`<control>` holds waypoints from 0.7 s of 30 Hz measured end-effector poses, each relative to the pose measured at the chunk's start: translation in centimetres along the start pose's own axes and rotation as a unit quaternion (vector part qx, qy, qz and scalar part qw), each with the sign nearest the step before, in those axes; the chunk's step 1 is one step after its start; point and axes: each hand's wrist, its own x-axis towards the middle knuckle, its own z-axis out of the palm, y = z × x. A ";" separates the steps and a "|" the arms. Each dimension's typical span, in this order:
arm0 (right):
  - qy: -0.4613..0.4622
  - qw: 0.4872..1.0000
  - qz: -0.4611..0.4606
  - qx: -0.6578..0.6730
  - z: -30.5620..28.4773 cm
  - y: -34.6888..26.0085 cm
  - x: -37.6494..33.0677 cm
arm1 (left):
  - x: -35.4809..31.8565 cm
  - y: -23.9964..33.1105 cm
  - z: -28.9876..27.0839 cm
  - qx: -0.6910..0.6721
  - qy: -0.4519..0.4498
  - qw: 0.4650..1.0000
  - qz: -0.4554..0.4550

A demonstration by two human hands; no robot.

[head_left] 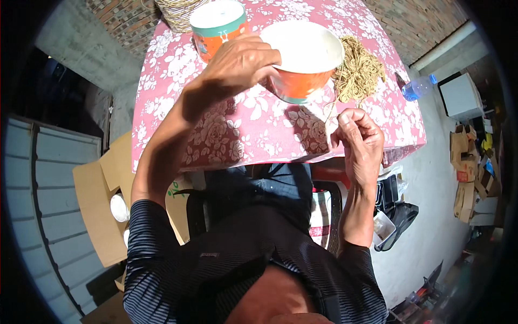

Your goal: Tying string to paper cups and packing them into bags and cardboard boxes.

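My left hand [240, 62] has its fingers hooked over the left rim of an orange paper tub [302, 83], with the thumb on the outside wall. The tub is white inside, with a green band near its base. To its right lies a loose heap of tan cord [359, 70], touching or very close to the tub. A thin strand runs from the heap down toward my right hand [359, 135]. That hand is raised near the table's front edge, its thumb and fingertips pinched on the strand.
A second tub [220, 35], orange with a green band, stands behind my left hand. Beyond it is a woven basket [181, 13]. A blue-capped bottle [418, 88] is at the right edge of the pink floral tablecloth [259, 146]. Cardboard [100, 210] lies at left.
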 end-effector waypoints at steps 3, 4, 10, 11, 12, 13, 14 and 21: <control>0.013 0.999 -0.015 -0.044 1.8 -0.4 0.2 | -1.4 1.4 0.6 -0.065 0.144 0.982 0.104; 0.028 0.998 -0.025 -0.057 2.2 -0.3 0.3 | -1.4 2.8 -0.1 -0.183 0.111 0.977 0.016; 0.034 0.993 -0.065 -0.094 5.2 0.8 1.0 | -2.4 4.4 -1.9 -0.371 0.033 0.919 -0.128; 0.045 0.990 -0.079 -0.109 5.5 1.1 1.2 | -2.5 4.2 -2.0 -0.371 0.032 0.919 -0.128; 0.046 0.990 -0.079 -0.109 5.6 1.5 1.6 | -2.6 4.0 -2.0 -0.392 0.019 0.911 -0.126; 0.057 0.981 -0.129 -0.133 5.7 1.8 1.9 | -2.7 3.8 -2.0 -0.413 0.006 0.902 -0.124; 0.067 0.969 -0.180 -0.157 5.8 2.0 2.0 | -2.8 3.8 -2.1 -0.413 0.006 0.902 -0.125; 0.099 0.956 -0.192 -0.199 6.6 2.1 2.4 | -2.8 3.2 -2.1 -0.528 -0.012 0.841 -0.122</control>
